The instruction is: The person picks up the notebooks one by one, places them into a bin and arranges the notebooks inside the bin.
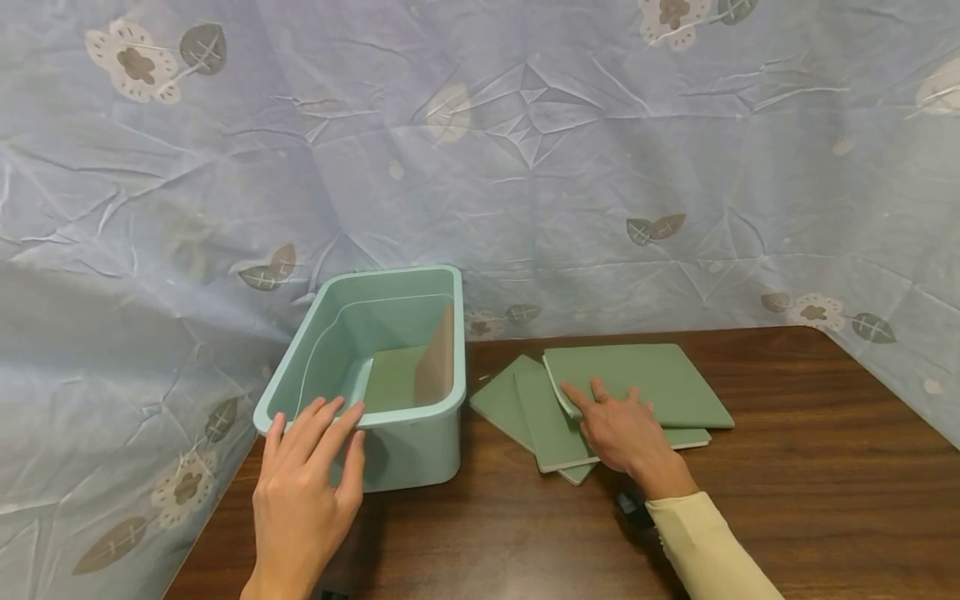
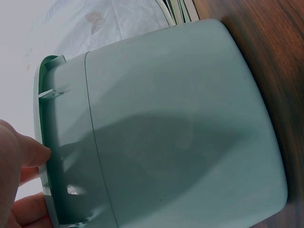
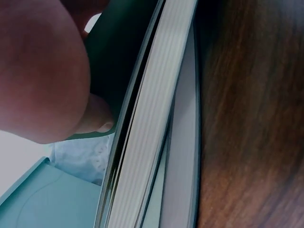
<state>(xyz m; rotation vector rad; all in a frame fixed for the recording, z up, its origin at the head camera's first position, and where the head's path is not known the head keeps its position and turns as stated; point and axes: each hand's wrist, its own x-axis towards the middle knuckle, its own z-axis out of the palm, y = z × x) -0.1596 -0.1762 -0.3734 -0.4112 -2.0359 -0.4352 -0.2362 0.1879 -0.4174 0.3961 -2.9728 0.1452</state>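
My left hand rests on the near rim of a pale green plastic bin, fingers extended over it. The left wrist view shows the thumb against the rim, beside the bin's outer wall. To the right, my right hand lies on the top green notebook with fingers spread over its cover, near its left edge. Beneath it lie more green notebooks, fanned out at different angles. The right wrist view shows their white page edges and a fingertip on the dark green cover.
Inside the bin, a green flat piece lies on the floor and a brownish panel leans along the right wall. Everything stands on a brown wooden table. A floral grey-blue cloth hangs behind and at both sides.
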